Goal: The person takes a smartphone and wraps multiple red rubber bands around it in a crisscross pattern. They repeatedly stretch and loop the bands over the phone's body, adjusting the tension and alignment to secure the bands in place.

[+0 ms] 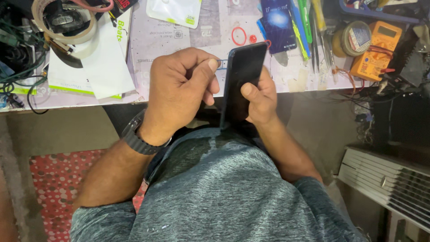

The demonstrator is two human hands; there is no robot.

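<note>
Prying at a dark phone's edge

Right hand (260,96) grips the phone (242,85) upright at the surface's (179,40) near edge; left hand (179,87) pinches a thin tool (220,63) against its side, needing steady pressure.

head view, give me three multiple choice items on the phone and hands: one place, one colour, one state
1. Where does the orange multimeter lie?
A. far right of the bench
B. on the red dotted mat
C. under the tape roll

2. What colour is the small ring beyond the phone?
A. green
B. red
C. white

3. How is the dark phone held?
A. flat on the bench
B. on edge in the right hand, with the left hand at its side
C. untouched

Answers:
1 A: it sits at the bench's right end, by the tools.
2 B: the ring is plainly red.
3 B: the right hand grips it on edge; the left hand pinches a thin blue piece against its side.
</note>
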